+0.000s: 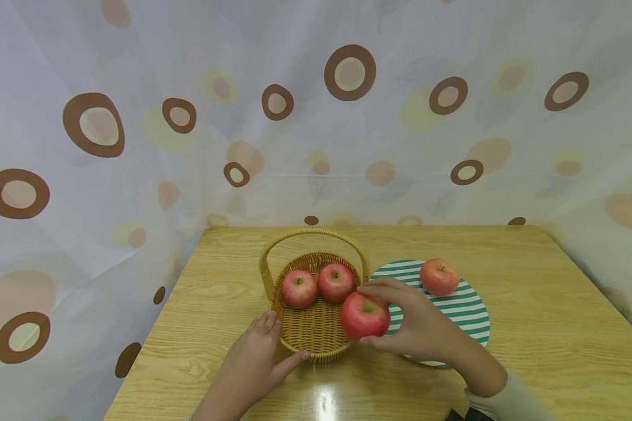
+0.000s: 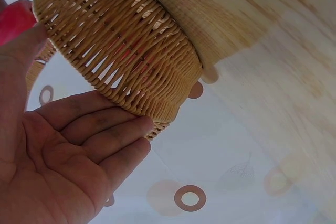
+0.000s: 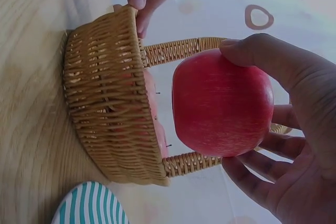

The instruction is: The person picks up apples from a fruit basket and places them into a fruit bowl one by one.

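Observation:
My right hand (image 1: 418,327) holds a red apple (image 1: 365,316) between thumb and fingers, over the right front rim of a wicker basket (image 1: 316,355). In the right wrist view that apple (image 3: 223,103) is up beside the basket's open top. Two more apples, one at the left (image 1: 299,289) and one at the right (image 1: 336,282), sit inside the basket toward its back. My left hand (image 1: 255,359) rests against the basket's left front, thumb at the rim. Its fingers stretch straight along the wicker side (image 2: 121,51) in the left wrist view.
Right of the basket lies a round mat with green and white stripes (image 1: 471,316), bearing another apple (image 1: 439,277) near its back edge. The basket's tall handle (image 1: 312,231) arches over it. A wooden table (image 1: 548,327) carries everything, with a dotted cloth (image 1: 316,128) behind.

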Available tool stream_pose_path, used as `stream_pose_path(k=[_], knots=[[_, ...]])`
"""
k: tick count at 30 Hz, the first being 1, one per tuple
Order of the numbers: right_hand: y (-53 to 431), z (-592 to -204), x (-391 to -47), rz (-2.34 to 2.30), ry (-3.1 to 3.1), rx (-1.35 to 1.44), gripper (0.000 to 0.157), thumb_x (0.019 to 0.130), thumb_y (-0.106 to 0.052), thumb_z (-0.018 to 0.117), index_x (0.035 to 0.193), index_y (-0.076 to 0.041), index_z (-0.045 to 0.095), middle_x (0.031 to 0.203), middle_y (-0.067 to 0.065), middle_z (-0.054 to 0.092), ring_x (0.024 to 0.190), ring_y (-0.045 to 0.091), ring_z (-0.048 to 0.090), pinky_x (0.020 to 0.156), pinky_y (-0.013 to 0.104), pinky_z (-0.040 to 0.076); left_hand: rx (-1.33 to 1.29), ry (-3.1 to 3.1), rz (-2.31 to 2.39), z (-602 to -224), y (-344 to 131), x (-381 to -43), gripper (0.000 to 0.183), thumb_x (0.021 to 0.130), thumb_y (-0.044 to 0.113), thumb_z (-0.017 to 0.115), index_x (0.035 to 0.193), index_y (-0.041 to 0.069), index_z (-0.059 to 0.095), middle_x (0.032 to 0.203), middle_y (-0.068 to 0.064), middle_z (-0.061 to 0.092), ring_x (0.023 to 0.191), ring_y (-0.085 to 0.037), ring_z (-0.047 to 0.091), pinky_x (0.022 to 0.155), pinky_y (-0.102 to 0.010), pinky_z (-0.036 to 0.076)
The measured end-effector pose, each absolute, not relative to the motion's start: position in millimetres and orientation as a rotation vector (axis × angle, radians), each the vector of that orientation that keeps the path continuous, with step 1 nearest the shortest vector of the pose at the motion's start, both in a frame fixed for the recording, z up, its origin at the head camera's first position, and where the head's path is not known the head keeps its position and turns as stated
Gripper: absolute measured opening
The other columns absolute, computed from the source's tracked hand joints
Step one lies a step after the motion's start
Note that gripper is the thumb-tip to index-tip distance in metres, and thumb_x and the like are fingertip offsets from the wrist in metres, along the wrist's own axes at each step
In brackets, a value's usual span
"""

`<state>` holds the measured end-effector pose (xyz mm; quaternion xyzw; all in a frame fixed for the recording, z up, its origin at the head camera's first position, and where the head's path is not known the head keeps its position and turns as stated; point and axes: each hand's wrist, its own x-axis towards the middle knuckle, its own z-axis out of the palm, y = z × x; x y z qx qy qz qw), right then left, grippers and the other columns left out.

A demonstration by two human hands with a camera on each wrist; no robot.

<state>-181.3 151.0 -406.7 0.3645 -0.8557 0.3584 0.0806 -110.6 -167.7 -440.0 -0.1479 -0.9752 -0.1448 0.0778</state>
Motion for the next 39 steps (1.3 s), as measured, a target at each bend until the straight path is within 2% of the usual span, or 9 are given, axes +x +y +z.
stream_pose_path(k=[6, 13, 18, 22, 31, 39], knots=[[159.5, -406.3, -187.1, 1.064, -2.525, 1.101, 0.072, 0.074, -0.031, 0.1, 0.139, -0.022, 0.07, 0.141, -0.006, 0.067, 0.131, 0.02, 0.065, 0.098, 0.038, 0.063, -0.442, -2.924, -0.442, -440.0, -167.9, -110.4, 0.09, 0.097, 0.065, 0.066, 0.139, -0.015, 0.061, 0.145, -0.034, 0.06, 0.14, -0.046, 0.058, 0.116, -0.056, 0.05], [168.5, -409.4, -190.1, 1.049, -2.556, 1.048, 0.07, 0.076, -0.038, 0.098, 0.138, -0.024, 0.07, 0.141, -0.007, 0.067, 0.135, 0.02, 0.062, 0.097, 0.038, 0.063, -0.448, -2.919, -0.446, -439.7, -168.3, -110.5, 0.086, 0.097, 0.062, 0.069, 0.135, -0.015, 0.064, 0.144, -0.034, 0.061, 0.139, -0.047, 0.058, 0.115, -0.056, 0.05], [174.8, -415.4, -194.6, 1.058, -2.554, 1.041, 0.069, 0.077, -0.039, 0.098, 0.138, -0.024, 0.07, 0.139, -0.007, 0.067, 0.129, 0.018, 0.065, 0.092, 0.034, 0.064, -0.44, -2.935, -0.441, -438.9, -167.7, -110.7, 0.086, 0.097, 0.062, 0.069, 0.135, -0.015, 0.064, 0.145, -0.034, 0.06, 0.14, -0.047, 0.058, 0.116, -0.056, 0.05], [179.3, -419.7, -198.7, 1.062, -2.542, 1.048, 0.068, 0.077, -0.035, 0.098, 0.137, -0.022, 0.07, 0.138, -0.005, 0.069, 0.124, 0.018, 0.067, 0.09, 0.032, 0.064, -0.431, -2.952, -0.456, -437.4, -167.3, -110.2, 0.088, 0.097, 0.062, 0.069, 0.139, -0.015, 0.061, 0.146, -0.034, 0.059, 0.141, -0.047, 0.057, 0.117, -0.057, 0.049], [187.8, -426.5, -205.5, 1.038, -2.585, 0.985, 0.071, 0.077, -0.037, 0.098, 0.138, -0.014, 0.069, 0.139, 0.001, 0.069, 0.119, 0.02, 0.07, 0.089, 0.033, 0.064, -0.424, -2.948, -0.458, -437.8, -167.6, -110.2, 0.088, 0.097, 0.062, 0.07, 0.14, -0.014, 0.06, 0.147, -0.034, 0.059, 0.141, -0.047, 0.057, 0.116, -0.057, 0.049], [191.1, -434.6, -212.5, 1.037, -2.603, 0.946, 0.074, 0.075, -0.031, 0.099, 0.138, -0.009, 0.069, 0.138, 0.005, 0.07, 0.119, 0.024, 0.07, 0.088, 0.032, 0.065, -0.427, -2.941, -0.455, -438.7, -166.7, -110.4, 0.087, 0.096, 0.062, 0.07, 0.138, -0.014, 0.062, 0.145, -0.034, 0.06, 0.14, -0.046, 0.058, 0.116, -0.057, 0.049]])
